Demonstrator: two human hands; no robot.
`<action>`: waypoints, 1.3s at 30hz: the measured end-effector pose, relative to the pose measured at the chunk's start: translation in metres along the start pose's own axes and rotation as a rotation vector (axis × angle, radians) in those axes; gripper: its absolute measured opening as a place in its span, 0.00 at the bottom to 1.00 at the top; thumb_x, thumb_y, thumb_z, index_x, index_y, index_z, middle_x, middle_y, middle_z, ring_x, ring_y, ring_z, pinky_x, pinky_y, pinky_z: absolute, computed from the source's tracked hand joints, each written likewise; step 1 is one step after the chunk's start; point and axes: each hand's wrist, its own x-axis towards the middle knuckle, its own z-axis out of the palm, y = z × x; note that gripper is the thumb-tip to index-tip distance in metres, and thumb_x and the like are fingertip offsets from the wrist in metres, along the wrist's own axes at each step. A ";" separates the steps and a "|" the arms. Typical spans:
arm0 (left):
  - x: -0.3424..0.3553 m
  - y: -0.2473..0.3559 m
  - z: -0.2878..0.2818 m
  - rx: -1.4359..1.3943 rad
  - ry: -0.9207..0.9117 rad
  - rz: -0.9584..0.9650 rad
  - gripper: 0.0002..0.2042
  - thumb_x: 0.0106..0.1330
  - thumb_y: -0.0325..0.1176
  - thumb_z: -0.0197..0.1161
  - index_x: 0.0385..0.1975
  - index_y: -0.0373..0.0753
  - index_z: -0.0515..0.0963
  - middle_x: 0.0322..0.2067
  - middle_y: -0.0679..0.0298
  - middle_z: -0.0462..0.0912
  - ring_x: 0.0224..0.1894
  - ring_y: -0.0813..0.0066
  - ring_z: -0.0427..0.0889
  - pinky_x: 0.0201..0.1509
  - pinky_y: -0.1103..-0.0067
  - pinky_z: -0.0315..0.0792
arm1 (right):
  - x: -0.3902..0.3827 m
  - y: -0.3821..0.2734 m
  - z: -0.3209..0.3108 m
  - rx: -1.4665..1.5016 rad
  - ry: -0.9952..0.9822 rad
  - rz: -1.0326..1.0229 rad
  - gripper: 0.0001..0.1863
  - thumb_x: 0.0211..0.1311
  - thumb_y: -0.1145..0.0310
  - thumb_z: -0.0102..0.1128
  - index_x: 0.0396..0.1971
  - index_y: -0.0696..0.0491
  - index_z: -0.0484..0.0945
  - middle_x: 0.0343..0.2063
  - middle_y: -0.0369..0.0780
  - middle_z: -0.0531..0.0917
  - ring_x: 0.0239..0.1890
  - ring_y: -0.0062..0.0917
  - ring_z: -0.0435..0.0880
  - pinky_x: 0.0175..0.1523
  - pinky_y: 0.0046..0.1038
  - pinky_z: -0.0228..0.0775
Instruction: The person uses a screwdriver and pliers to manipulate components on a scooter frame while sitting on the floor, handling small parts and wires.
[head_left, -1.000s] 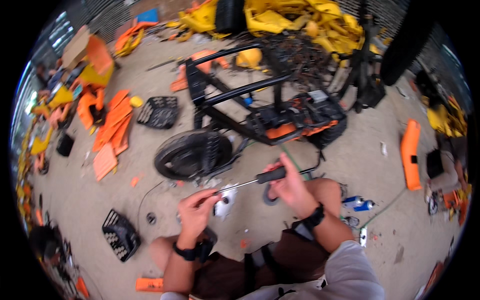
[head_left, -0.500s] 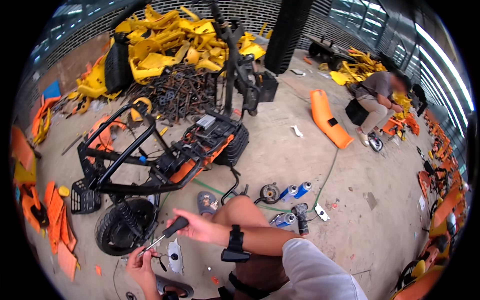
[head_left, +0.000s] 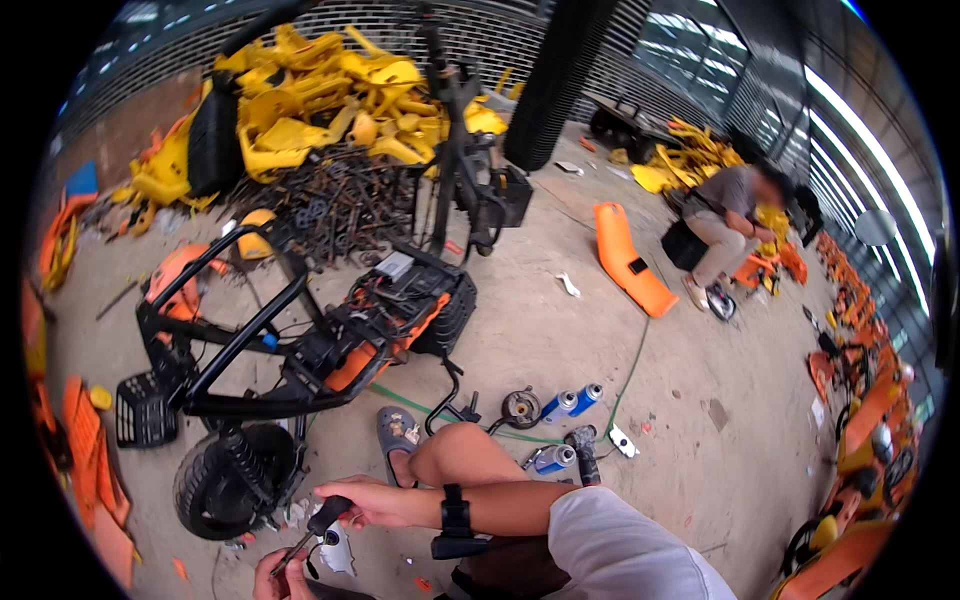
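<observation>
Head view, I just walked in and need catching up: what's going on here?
A person sits on the floor beside a stripped black-and-orange cart frame. Their right hand grips a screwdriver angled down to the left hand, which pinches something small at its tip. Spray cans lie nearby. Another person crouches farther off.

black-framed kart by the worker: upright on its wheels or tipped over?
Tipped. The kart frame lies on its side: one black wheel rests flat on the concrete floor, and the orange underside with its wiring faces sideways.
</observation>
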 end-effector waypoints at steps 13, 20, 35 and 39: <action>0.018 0.000 -0.030 -0.203 -0.060 -0.178 0.06 0.53 0.21 0.69 0.29 0.30 0.79 0.28 0.57 0.85 0.28 0.73 0.86 0.34 0.83 0.76 | -0.018 0.009 0.036 -1.000 -0.368 -0.254 0.11 0.61 0.68 0.64 0.39 0.58 0.78 0.26 0.33 0.80 0.30 0.14 0.76 0.35 0.19 0.67; 0.020 -0.014 -0.042 -0.319 -0.053 -0.263 0.06 0.55 0.20 0.68 0.30 0.29 0.79 0.29 0.58 0.86 0.28 0.78 0.85 0.36 0.84 0.77 | -0.005 0.014 0.037 -0.853 -0.434 -0.093 0.09 0.58 0.67 0.66 0.33 0.56 0.80 0.21 0.32 0.78 0.23 0.12 0.72 0.28 0.19 0.61; 0.018 -0.023 -0.040 -0.136 0.094 -0.262 0.03 0.57 0.18 0.64 0.31 0.28 0.81 0.26 0.61 0.84 0.28 0.79 0.82 0.34 0.83 0.75 | 0.002 -0.028 0.026 -0.431 -0.006 -0.153 0.18 0.70 0.57 0.49 0.41 0.59 0.76 0.20 0.35 0.75 0.18 0.17 0.74 0.20 0.21 0.67; 0.009 -0.020 -0.028 -0.079 0.020 -0.251 0.05 0.56 0.22 0.68 0.31 0.30 0.82 0.27 0.60 0.85 0.28 0.80 0.83 0.35 0.84 0.75 | -0.005 -0.025 0.042 -0.307 -0.010 -0.129 0.21 0.71 0.54 0.48 0.43 0.59 0.75 0.20 0.35 0.74 0.17 0.17 0.74 0.19 0.20 0.66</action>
